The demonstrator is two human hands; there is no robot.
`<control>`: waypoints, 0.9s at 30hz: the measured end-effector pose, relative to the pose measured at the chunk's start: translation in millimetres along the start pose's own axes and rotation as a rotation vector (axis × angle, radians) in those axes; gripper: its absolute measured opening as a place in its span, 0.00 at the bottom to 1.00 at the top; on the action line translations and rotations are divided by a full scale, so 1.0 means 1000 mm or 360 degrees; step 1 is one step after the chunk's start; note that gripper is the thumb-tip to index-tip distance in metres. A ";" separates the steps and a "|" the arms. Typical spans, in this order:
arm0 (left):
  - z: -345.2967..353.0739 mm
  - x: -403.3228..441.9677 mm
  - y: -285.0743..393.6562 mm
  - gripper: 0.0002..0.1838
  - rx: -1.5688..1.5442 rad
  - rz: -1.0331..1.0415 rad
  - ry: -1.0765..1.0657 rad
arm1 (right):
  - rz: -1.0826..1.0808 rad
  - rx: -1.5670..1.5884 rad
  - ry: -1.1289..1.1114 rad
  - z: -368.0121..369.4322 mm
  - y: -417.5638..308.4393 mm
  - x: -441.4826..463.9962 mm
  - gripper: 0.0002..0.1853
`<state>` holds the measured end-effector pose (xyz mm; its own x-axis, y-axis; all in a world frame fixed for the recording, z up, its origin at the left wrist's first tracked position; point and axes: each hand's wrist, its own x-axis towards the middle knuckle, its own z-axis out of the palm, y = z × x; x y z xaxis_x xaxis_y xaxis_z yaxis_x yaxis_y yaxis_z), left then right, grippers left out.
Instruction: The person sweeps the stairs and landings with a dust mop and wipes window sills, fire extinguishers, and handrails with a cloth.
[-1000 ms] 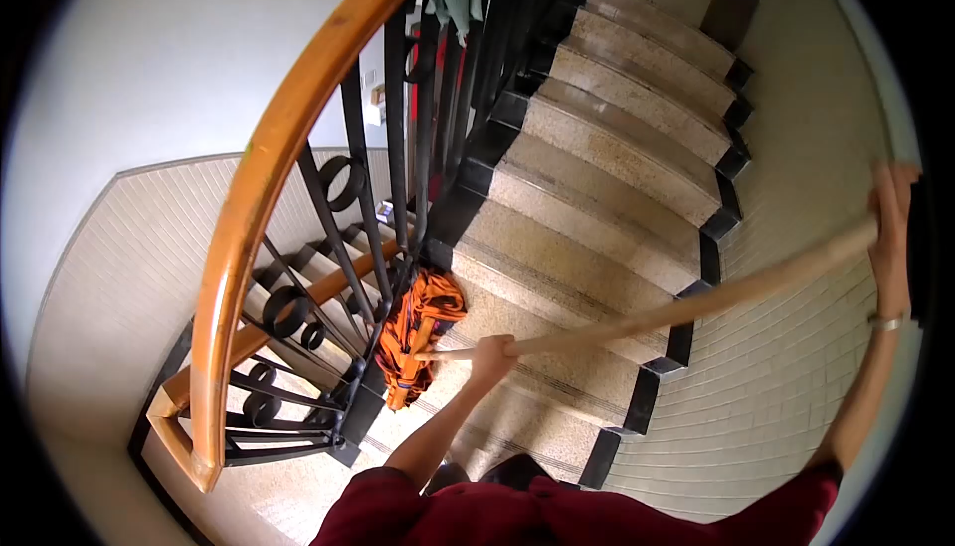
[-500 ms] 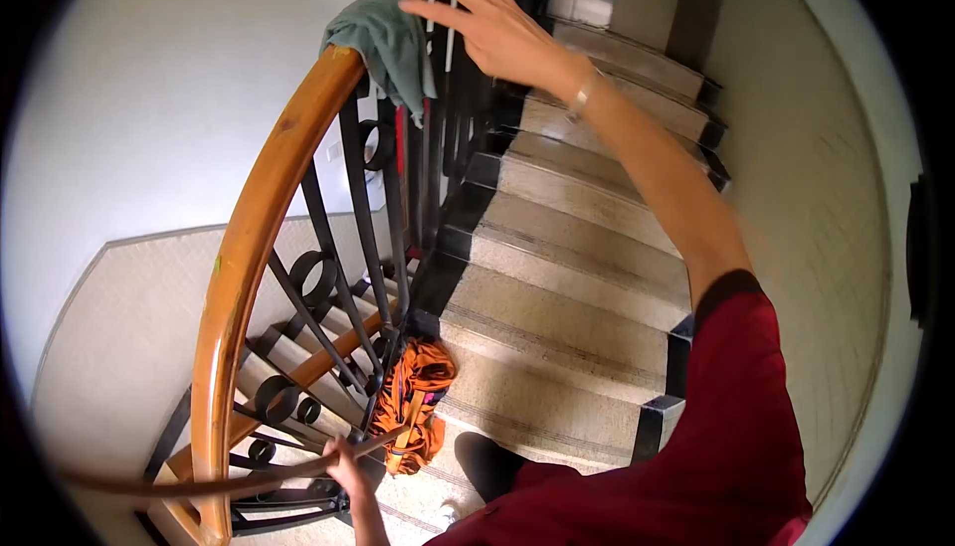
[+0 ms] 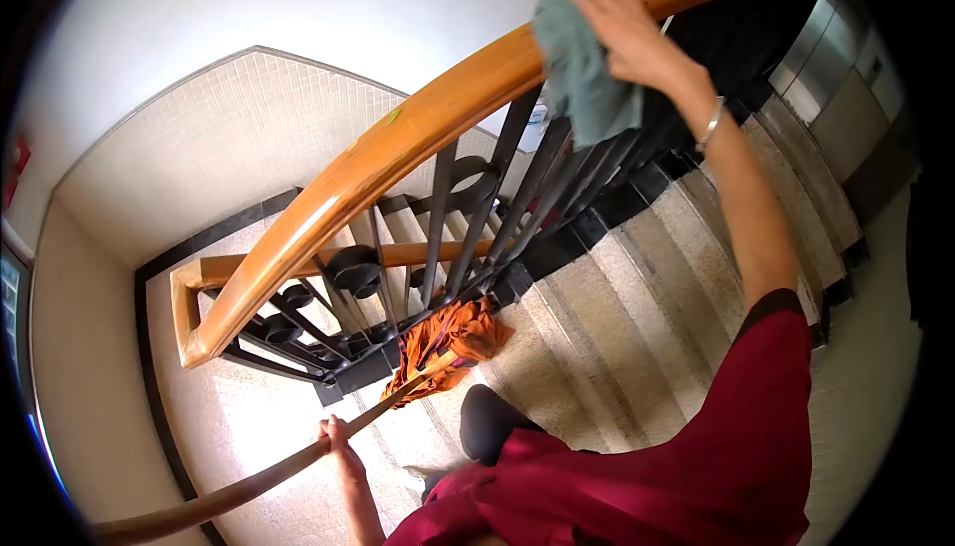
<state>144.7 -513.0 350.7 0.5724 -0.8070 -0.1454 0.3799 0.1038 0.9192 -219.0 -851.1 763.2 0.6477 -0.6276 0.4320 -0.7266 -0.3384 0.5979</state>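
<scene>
Reaching beside the rag (image 3: 587,93) half a second ago, the right hand (image 3: 632,39) now lies on it at the rail (image 3: 398,138), its fingers over the top; blur and the hidden thumb leave it impossible to tell whether they pinch it. The rag hangs down the stair side, covering part of the bars (image 3: 438,223). The left hand (image 3: 338,437) remains closed around the pole (image 3: 284,468), whose far end meets the orange cloth (image 3: 468,332) bunched on the steps (image 3: 597,307) by the bars. The pole's near end is lost in the dark lower-left edge; the shirt (image 3: 657,466) partly hides a shoe (image 3: 420,478).
</scene>
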 end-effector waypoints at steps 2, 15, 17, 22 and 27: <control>-0.042 -0.003 0.005 0.21 -0.0168 0.0047 0.0045 | -0.0189 0.0099 -0.0111 -0.018 -0.083 0.012 0.48; -0.200 -0.103 0.068 0.20 -0.0150 0.0240 0.0992 | -0.0794 0.0386 -0.0333 0.011 -0.444 0.075 0.44; -0.218 -0.110 0.063 0.18 -0.0092 0.0268 0.1157 | -0.0826 0.0355 -0.0342 0.020 -0.490 0.085 0.40; -0.306 -0.127 0.029 0.19 0.0306 0.0377 0.1559 | -0.0852 0.0176 -0.0186 0.034 -0.629 0.103 0.20; -0.372 -0.140 0.014 0.21 0.0500 0.0433 0.1893 | -0.0823 0.0407 -0.0218 0.016 -0.670 0.119 0.41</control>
<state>340.8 -182.4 247.5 0.9659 0.2575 -0.0269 0.0517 -0.0903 0.9946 340.9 -710.2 403.3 0.9093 -0.4153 0.0263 -0.3676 -0.7721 0.5183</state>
